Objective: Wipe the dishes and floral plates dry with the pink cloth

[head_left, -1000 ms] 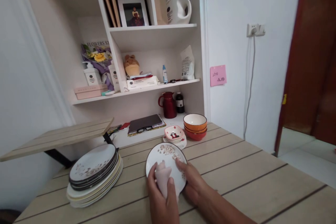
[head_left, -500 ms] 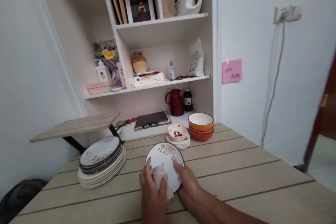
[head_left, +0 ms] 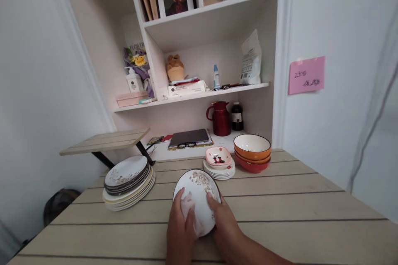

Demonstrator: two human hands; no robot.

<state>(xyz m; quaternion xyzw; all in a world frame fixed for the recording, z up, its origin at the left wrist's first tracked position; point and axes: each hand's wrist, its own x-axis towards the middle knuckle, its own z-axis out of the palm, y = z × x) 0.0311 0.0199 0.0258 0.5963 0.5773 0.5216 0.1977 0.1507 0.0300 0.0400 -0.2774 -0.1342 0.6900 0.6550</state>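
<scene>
A round white plate (head_left: 199, 192) with a dark rim and brown flowers is held up, tilted, above the near part of the table. My right hand (head_left: 224, 219) grips its right edge, thumb on the face and fingers out of sight underneath. Closed around a pale pinkish cloth (head_left: 188, 206), my left hand (head_left: 182, 225) presses it against the plate's left side. To the left stands a stack of plates (head_left: 129, 184), the upper ones patterned like the held plate, the lower ones cream and white.
Beyond the held plate are small white plates with a pink square dish (head_left: 218, 156) on top. Orange and red bowls (head_left: 252, 149) are stacked to their right. A raised wooden shelf (head_left: 105, 140) stands at left; a red jug (head_left: 220, 119) and a laptop (head_left: 189, 137) sit behind.
The view has shifted, so the shelves and tableware appear farther right or closer. Both hands still hold the plate and cloth, with the cloth slightly more covered by my left fingers.
</scene>
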